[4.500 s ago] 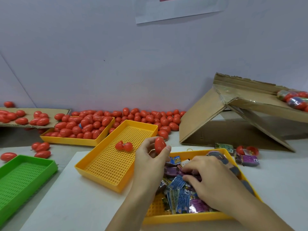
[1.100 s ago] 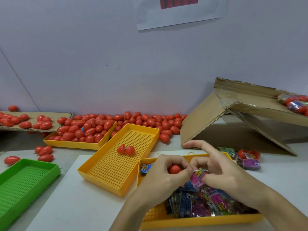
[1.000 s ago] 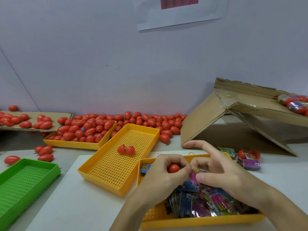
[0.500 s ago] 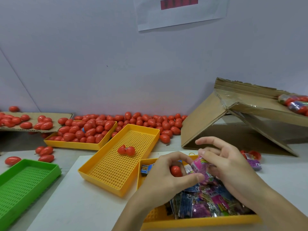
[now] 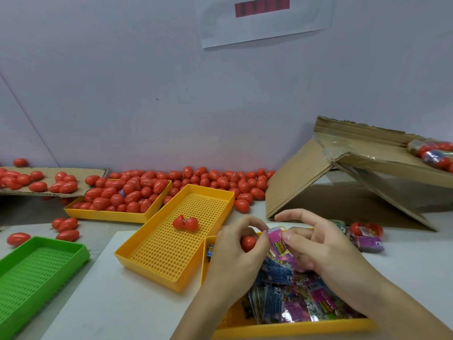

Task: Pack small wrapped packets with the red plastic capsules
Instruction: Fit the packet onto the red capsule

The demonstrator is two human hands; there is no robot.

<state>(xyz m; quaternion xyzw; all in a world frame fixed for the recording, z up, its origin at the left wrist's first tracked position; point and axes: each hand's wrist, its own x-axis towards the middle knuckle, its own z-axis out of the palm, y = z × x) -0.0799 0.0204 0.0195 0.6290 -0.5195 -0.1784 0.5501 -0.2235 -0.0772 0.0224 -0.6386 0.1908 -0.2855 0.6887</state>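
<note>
Above the packet tray's rim (image 5: 294, 328), left grip (image 5: 235, 253) round capsule (image 5: 248, 243), right grip (image 5: 326, 251) pinching packet (image 5: 278, 241).

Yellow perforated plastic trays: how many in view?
3. One yellow perforated plastic tray at back left holds red capsules; one in the middle holds a single open capsule; one nearest, under both hands, holds wrapped packets. None looks hidden.

left hand (image 5: 235, 256) covers most of the red capsule (image 5: 248, 243), only a patch peeking between the fingers; print on the pink packet (image 5: 279, 244) is too blurred to read; green tray (image 5: 36, 271) runs off the left edge; wall notice (image 5: 264, 18) is cropped at the top
</note>
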